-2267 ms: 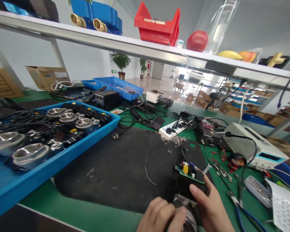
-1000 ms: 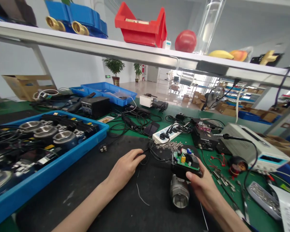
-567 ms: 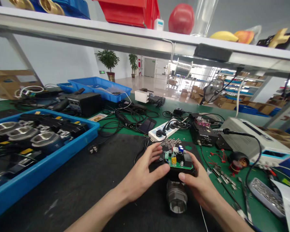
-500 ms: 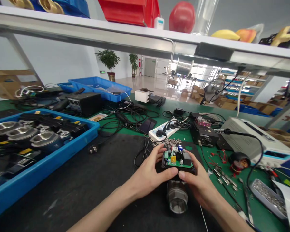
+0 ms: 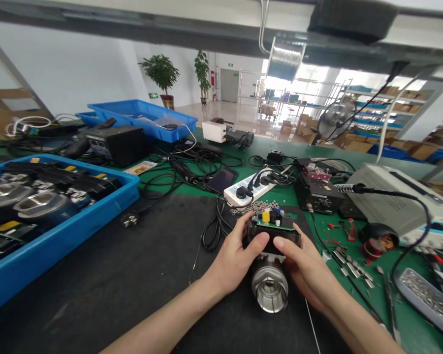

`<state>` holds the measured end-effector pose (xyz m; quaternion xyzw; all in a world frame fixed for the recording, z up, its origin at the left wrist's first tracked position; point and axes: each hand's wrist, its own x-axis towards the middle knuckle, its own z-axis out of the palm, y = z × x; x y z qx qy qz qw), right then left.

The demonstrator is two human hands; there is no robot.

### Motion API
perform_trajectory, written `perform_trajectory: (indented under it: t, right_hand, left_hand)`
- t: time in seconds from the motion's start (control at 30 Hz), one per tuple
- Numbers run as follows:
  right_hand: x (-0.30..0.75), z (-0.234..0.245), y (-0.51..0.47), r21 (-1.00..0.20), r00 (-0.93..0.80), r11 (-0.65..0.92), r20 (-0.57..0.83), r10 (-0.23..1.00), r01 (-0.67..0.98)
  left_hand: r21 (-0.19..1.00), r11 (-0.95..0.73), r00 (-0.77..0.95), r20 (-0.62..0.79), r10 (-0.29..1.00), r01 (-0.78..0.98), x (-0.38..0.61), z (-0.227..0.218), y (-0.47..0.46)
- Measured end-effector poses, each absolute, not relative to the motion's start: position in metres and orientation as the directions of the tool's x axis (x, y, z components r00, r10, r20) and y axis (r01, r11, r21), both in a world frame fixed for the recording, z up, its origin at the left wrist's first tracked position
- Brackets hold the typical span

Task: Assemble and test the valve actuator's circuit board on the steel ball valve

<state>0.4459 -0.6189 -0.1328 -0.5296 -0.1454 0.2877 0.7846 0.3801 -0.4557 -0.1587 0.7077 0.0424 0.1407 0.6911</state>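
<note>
Both hands grip the black housing of a motorized valve [image 5: 275, 233], one from each side. My left hand [image 5: 239, 250] has its thumb on the near face, with the fingers round the left edge. On the opposite side my right hand [image 5: 306, 255] holds it the same way, its thumb close to the other. A green circuit board [image 5: 275, 223] with a yellow block and other small parts sits in the top of the housing. Below the hands the round metal valve body [image 5: 270, 290] faces me, its bore showing. The far fingers are partly hidden.
A blue tray [image 5: 96, 231] of similar valve units stands left on the black mat [image 5: 133, 295]. Behind the hands lie small nuts [image 5: 260, 207] and a power strip [image 5: 243, 191]. At right are a soldering station [image 5: 319, 194], a soldering iron [image 5: 358, 188] and a parts tray [image 5: 428, 297].
The valve has tipped back, so its bore faces me more and the board shows more edge-on. Both hands still hold it. The camera view has dipped and come closer.
</note>
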Motion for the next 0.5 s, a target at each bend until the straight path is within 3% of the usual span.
perform_trajectory:
  t: [0.5]
  right_hand:
    - [0.4435, -0.142, -0.6194, -0.927, 0.786, 0.287, -0.012, 0.618, -0.24]
  left_hand:
    - [0.983, -0.006, 0.954, 0.177, 0.24, -0.181, 0.3789, -0.1631, -0.4538]
